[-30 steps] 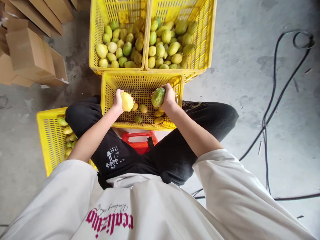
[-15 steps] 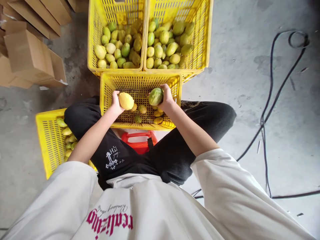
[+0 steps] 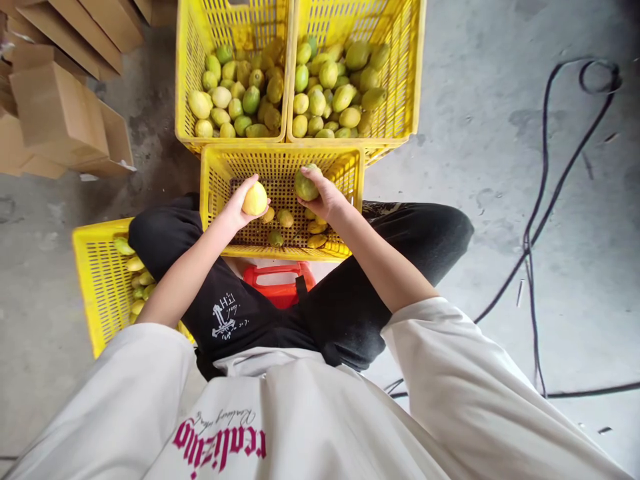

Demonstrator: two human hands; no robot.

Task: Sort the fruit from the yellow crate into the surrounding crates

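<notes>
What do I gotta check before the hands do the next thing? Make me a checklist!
1. Left hand holds the yellow fruit: ok.
2. Right hand holds the green fruit: ok.
3. One hand free: not ok, both are full.
4. Both held fruits above the near yellow crate: ok.
5. Undersides of the held fruits unmarked: cannot tell, they're hidden.
6. Black cable away from the near yellow crate: ok.
</notes>
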